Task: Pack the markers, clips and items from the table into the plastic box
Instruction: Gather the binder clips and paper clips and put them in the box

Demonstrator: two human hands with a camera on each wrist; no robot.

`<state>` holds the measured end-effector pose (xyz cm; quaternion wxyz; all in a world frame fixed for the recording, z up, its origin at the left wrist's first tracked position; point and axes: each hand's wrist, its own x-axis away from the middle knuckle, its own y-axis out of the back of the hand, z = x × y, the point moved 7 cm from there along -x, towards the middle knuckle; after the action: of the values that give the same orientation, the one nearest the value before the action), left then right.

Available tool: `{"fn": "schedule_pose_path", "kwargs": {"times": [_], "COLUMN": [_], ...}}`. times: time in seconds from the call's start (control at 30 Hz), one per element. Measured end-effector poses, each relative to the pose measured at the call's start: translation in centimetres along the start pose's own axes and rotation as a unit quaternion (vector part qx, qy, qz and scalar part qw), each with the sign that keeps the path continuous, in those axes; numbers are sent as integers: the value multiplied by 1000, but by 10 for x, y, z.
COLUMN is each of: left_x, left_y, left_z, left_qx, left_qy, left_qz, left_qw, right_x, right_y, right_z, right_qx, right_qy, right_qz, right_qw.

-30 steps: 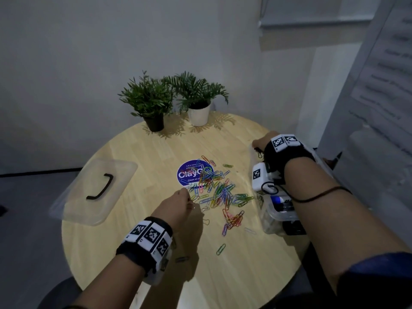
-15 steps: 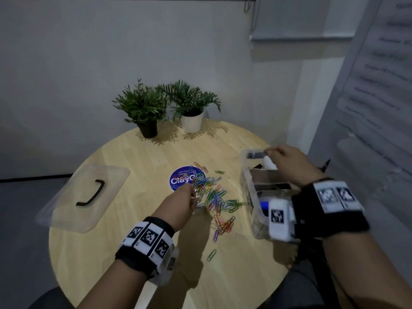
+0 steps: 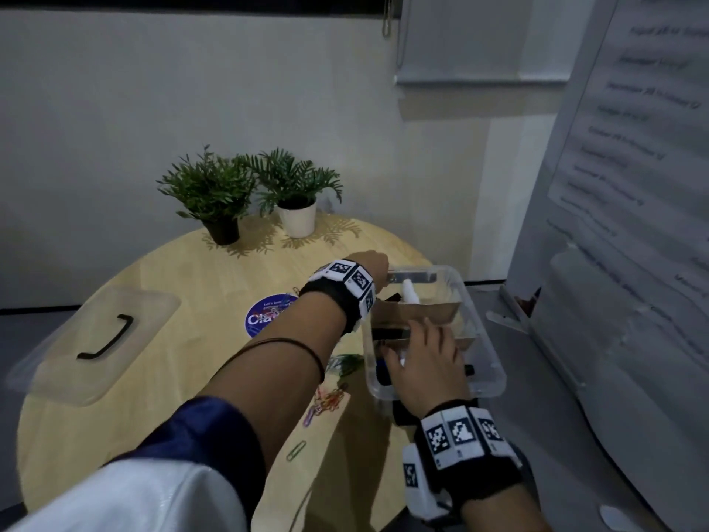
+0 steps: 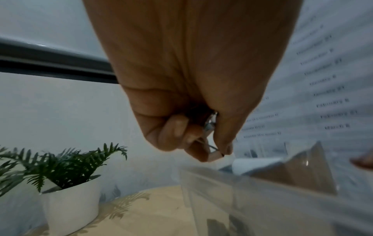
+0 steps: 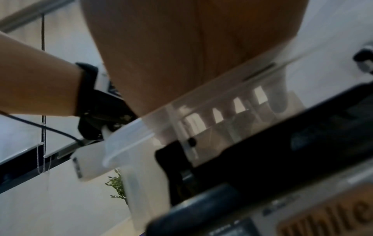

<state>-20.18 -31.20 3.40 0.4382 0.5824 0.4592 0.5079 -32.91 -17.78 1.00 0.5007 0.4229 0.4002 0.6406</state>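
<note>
Metal clips (image 4: 210, 126) in left hand (image 4: 187, 89) over plastic box (image 3: 487, 362)

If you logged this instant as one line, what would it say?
left hand: pinching paper clips above plastic box | right hand: resting on box's near end | loose clips on table | lid off

Free passage: bare tabletop (image 3: 161, 270) between lid (image 3: 96, 339), near left, and the two potted plants (image 3: 245, 197) at the far edge. Obstacles: plastic box (image 3: 487, 362) at the right edge, its opening partly covered by the right hand (image 3: 426, 362); left forearm (image 3: 276, 359) crossing the scattered paper clips (image 3: 330, 401).
</note>
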Motion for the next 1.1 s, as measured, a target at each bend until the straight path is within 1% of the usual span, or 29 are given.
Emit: {"fn": "schedule_pose_path", "kwargs": {"times": [0.07,0.13,0.2,0.3,0.37,0.5,0.6,0.67,0.7,0.8,0.87,0.93,0.97,1.03,1.07,1.1], "left_x": [-20,-9,-1,-1,-1,2,8,22,34,82,118,153,169,198,211,223], "left_y": [-18,-12,-7,-5,-5,-2,2,11,18,33,31,24,16,-7,-22,-38], "left_z": [2,-9,-18,-20,-21,-26,-28,-27,-24,4,38,82,105,149,169,185], "left_qx": [-33,-42,-49,-57,-65,-77,-54,-5,31,133,175,175,164,148,144,138], "left_qy": [7,-4,-19,-5,-7,-40,-50,-59,-65,-66,-42,1,28,84,116,146], "left_qz": [28,39,32,15,17,2,-5,-13,-30,-92,-112,-123,-122,-95,-68,-37], "left_qw": [999,998,998,998,998,996,997,998,997,985,977,977,978,981,980,979], "right_x": [2,4,4,5,6,6,5,4,4,3,6,14,22,42,52,59], "right_y": [0,1,1,2,3,1,1,1,1,0,3,13,19,29,28,20], "right_z": [1,2,2,3,3,3,2,2,2,0,2,12,23,53,69,84], "right_qx": [0,-1,1,-2,-3,-8,-8,-5,-7,-1,-11,-42,-59,-105,-133,-159], "right_qy": [11,19,22,23,22,17,16,15,14,10,13,33,66,167,213,245], "right_qz": [-10,-17,-14,-15,-22,-21,-29,-40,-45,-49,-55,-90,-128,-205,-218,-203], "right_qw": [1000,1000,1000,1000,1000,1000,999,999,999,999,998,994,988,959,943,935]}}
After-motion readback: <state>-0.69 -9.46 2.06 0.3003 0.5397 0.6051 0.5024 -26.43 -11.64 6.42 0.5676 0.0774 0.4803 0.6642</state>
